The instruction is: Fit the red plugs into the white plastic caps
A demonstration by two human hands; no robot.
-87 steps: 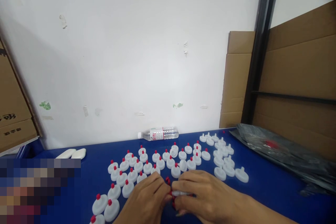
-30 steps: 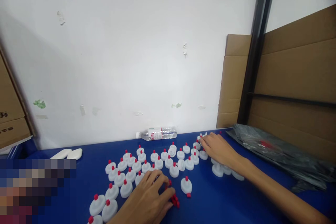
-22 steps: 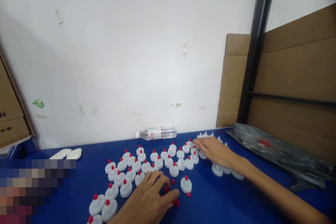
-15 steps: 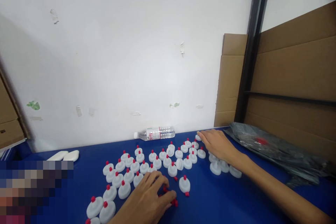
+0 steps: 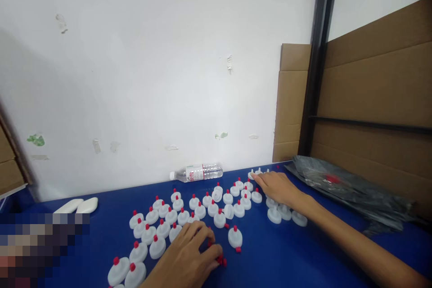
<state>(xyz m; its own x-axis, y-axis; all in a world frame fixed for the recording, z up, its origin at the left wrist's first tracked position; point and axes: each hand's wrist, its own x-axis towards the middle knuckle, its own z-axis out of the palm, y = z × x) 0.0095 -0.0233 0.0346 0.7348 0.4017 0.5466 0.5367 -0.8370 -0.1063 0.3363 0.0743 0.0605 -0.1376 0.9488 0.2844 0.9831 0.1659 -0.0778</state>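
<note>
Several white round caps with red tips (image 5: 189,216) stand in rows on the blue table (image 5: 270,256). A group of plain white caps (image 5: 282,212) lies to their right. My left hand (image 5: 189,254) rests near the front edge, fingers curled over small loose red tips (image 5: 221,260). One capped piece (image 5: 235,236) stands alone just right of it. My right hand (image 5: 275,186) reaches far across, palm down, fingers laid over the plain white caps at the back; what the fingertips touch is partly hidden.
A clear water bottle (image 5: 197,173) lies against the white wall. A dark plastic bag (image 5: 344,189) sits at the right, with cardboard sheets (image 5: 371,94) and a black post (image 5: 315,63) behind. Two white oval items (image 5: 76,205) lie at the far left.
Earlier both hands were together at the front on one cap. That cap now stands alone, my right hand has reached out to the far white caps, and my left stays on the red tips.
</note>
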